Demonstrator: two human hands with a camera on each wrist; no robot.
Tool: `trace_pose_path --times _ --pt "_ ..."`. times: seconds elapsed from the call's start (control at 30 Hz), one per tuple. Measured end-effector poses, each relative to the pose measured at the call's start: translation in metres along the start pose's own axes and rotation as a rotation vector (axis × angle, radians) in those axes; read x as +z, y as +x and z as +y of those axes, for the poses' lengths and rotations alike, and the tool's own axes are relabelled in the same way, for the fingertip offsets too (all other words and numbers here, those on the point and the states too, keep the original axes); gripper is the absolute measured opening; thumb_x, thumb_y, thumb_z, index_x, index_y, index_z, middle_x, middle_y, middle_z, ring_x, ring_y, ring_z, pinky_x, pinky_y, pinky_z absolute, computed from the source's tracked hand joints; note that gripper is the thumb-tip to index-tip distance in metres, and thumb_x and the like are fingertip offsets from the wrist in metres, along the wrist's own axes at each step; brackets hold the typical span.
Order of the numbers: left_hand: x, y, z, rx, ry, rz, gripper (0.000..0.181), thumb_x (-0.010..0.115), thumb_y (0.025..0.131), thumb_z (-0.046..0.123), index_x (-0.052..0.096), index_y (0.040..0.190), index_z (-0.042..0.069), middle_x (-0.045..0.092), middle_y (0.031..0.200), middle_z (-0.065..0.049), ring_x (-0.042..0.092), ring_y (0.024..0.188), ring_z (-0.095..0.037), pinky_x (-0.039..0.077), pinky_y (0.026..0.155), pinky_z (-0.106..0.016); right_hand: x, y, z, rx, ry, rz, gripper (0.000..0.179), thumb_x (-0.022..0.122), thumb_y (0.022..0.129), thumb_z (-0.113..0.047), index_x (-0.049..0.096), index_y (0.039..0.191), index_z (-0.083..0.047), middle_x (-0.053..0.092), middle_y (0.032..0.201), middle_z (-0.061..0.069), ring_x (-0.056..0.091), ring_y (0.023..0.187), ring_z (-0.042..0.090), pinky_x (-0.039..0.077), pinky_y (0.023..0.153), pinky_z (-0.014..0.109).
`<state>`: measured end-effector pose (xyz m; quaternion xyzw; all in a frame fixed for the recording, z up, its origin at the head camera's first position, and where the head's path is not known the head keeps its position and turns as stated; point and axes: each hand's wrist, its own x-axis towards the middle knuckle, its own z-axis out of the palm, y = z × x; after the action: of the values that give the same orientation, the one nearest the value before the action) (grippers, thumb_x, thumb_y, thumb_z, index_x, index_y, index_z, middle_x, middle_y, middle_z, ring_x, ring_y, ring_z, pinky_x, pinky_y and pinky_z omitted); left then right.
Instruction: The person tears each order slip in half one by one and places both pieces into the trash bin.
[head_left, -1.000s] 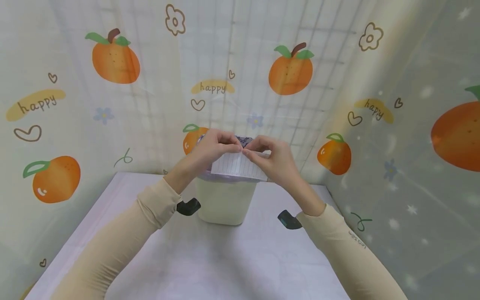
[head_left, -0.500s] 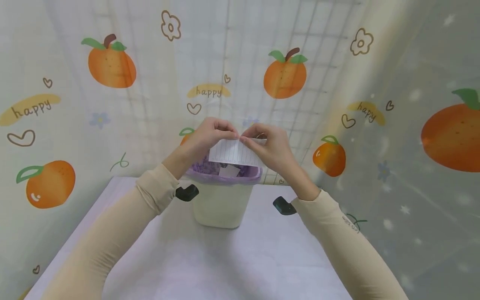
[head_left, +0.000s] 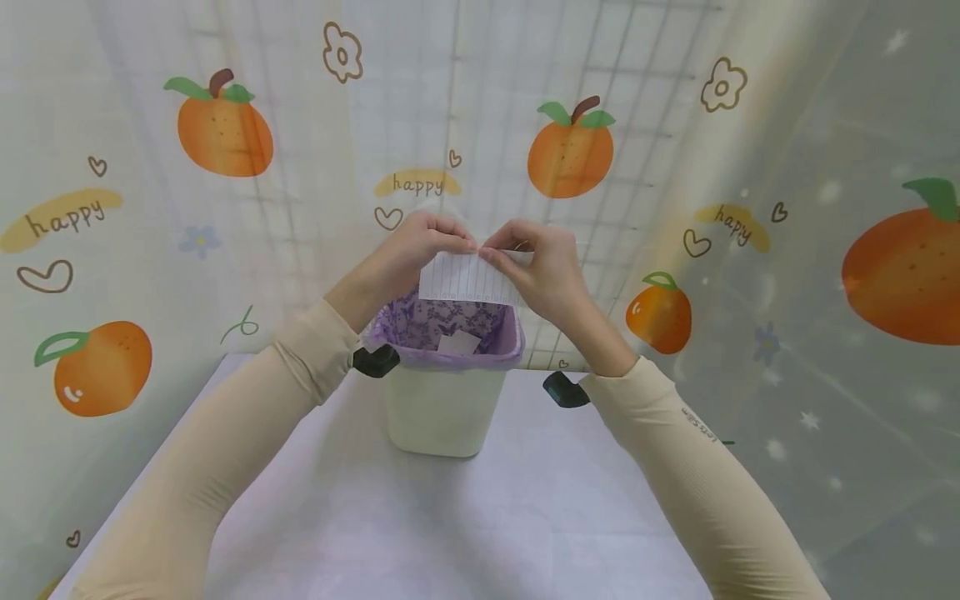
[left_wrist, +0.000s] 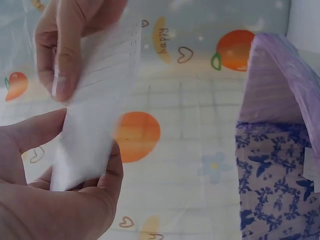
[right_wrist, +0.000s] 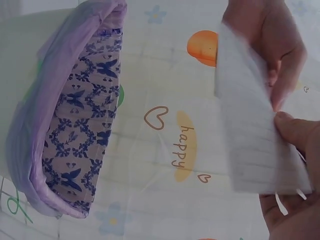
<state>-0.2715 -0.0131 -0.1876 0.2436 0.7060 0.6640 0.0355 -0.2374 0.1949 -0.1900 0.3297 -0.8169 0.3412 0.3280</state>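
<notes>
A white lined sheet of paper (head_left: 465,278) hangs between both hands above the bin. The left hand (head_left: 422,250) pinches its upper edge near the middle, thumb in front. Close beside it, the right hand (head_left: 543,265) pinches the same edge, and the two thumbs nearly meet. In the left wrist view the paper (left_wrist: 90,125) is blurred, with fingers behind it. Below stands a cream bin (head_left: 446,412) with a purple liner bag (head_left: 457,361) folded over its rim. A small white piece of paper (head_left: 459,342) lies inside the bag.
The bin stands on a table with a pale lilac cover (head_left: 450,533). Behind and at the sides hangs a curtain (head_left: 315,150) printed with oranges and hearts. A dark device (head_left: 377,361) sits by the left cuff, another dark device (head_left: 566,390) by the right cuff.
Both hands have risen with the lined paper, from in front of the bin's mouth to above it. The inside of the bag and the small paper piece have come into view.
</notes>
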Motion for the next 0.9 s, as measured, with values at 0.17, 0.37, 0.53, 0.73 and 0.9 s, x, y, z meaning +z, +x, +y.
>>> trace_pose_path --times 0.17,0.37,0.53,0.73,0.9 --pt "-0.003 0.002 -0.007 -0.033 0.068 0.011 0.015 0.071 0.096 0.006 0.078 0.084 0.012 0.074 0.093 0.003 0.062 0.114 -0.021 0.026 0.125 -0.054 0.001 0.001 -0.005 0.004 0.029 -0.001 0.007 0.080 0.095 -0.012 0.078 0.094 -0.005 0.079 0.091 0.009 0.073 0.087 0.022 0.060 0.093 0.038" --pt "-0.004 0.007 -0.020 -0.059 0.052 0.009 0.012 0.069 0.097 0.004 0.078 0.089 0.009 0.073 0.098 0.001 0.059 0.122 -0.024 0.026 0.126 -0.052 0.000 0.002 -0.010 -0.005 0.023 0.010 0.006 0.079 0.095 -0.013 0.079 0.095 -0.007 0.079 0.091 0.007 0.072 0.087 0.019 0.059 0.091 0.037" --pt "-0.005 0.010 -0.032 -0.079 0.047 0.000 0.013 0.067 0.098 0.003 0.078 0.090 0.004 0.072 0.084 -0.001 0.064 0.089 -0.019 0.049 0.094 -0.034 -0.003 0.004 -0.014 -0.010 0.032 0.020 0.005 0.080 0.095 -0.013 0.080 0.096 -0.008 0.079 0.091 0.006 0.071 0.087 0.018 0.059 0.092 0.036" --pt "-0.007 0.013 -0.047 -0.101 0.062 -0.012 0.017 0.063 0.102 0.004 0.075 0.094 -0.005 0.071 0.077 -0.007 0.064 0.074 -0.019 0.055 0.080 -0.036 -0.007 0.007 -0.018 -0.022 0.061 0.048 0.006 0.080 0.095 -0.013 0.080 0.096 -0.007 0.079 0.091 0.006 0.071 0.086 0.016 0.059 0.090 0.037" --pt "-0.010 0.013 -0.054 -0.139 0.150 0.052 0.013 0.070 0.097 0.007 0.076 0.101 -0.004 0.069 0.097 -0.003 0.058 0.100 -0.019 0.045 0.100 -0.041 -0.011 0.008 -0.019 -0.003 0.049 0.059 0.007 0.080 0.095 -0.014 0.080 0.096 -0.007 0.080 0.092 0.006 0.071 0.087 0.016 0.059 0.091 0.036"
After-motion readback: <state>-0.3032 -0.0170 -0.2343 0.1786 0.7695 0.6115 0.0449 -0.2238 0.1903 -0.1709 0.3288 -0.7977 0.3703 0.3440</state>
